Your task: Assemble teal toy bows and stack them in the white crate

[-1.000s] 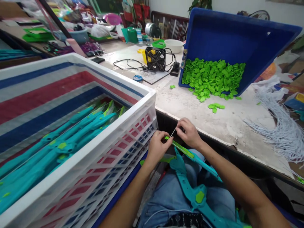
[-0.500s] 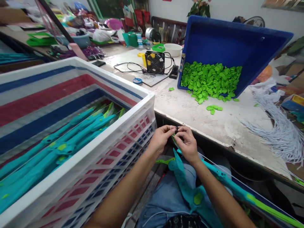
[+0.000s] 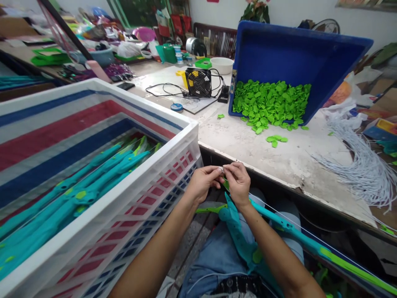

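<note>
Apparently, this end is unfinished: my left hand (image 3: 202, 184) and right hand (image 3: 238, 182) keep a narrow grip on the thin white cord (image 3: 221, 169) at the long teal-and-green plastic piece (image 3: 305, 241) above my lap. Similar corded pieces (image 3: 82, 196) lie inside the white plastic crate (image 3: 194, 138).

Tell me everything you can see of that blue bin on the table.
The blue bin is deep, rectangular and looks plastic. It rests tipped on the worn white table, open toward the camera. Small green pieces heap inside its lower part and spill over the edge. Its back is hidden.
</note>
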A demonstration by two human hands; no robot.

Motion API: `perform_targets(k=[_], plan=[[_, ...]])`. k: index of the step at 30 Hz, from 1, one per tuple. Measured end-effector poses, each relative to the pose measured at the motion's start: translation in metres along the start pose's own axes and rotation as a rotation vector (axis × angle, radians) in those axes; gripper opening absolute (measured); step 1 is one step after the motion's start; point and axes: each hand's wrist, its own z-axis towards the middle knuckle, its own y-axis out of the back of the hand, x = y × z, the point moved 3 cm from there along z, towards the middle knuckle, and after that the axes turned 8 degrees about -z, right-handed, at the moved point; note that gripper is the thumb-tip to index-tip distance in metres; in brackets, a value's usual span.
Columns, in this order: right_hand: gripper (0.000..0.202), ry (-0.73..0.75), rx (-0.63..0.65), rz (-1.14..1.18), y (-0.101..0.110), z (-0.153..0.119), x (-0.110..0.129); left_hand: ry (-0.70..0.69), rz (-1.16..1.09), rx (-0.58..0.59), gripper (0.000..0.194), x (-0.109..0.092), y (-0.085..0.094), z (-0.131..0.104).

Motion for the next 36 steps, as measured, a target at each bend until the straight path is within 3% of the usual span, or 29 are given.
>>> perform_targets(k=[5,8,12,19,30,36], plan=[[0.026,0.093,0.081,-0.110,0.002,0.000,0.002,-0.013,-0.014,-0.081,0.036,0.003,-0.004,0.003],[0.021,0.142,0.078,-0.176,0.005,0.002,0.004,-0.030,-0.067,-0.148,0.031,0.003,-0.008,0.004],[0.018,0.253,0.113,-0.237,0.012,0.009,0.006,0.007,-0.127,-0.070,0.024,0.000,-0.010,0.004],[0.016,0.335,0.273,-0.475,0.020,0.020,0.007,-0.172,0.250,0.026,0.019,0.000,-0.006,0.002],[0.016,0.173,0.393,-0.332,0.024,0.019,0.001,-0.426,0.575,-0.027,0.014,0.005,0.000,-0.003],[0.019,0.280,0.473,-0.481,0.026,0.021,0.002,-0.514,0.689,-0.086,0.014,0.009,-0.002,-0.005]])
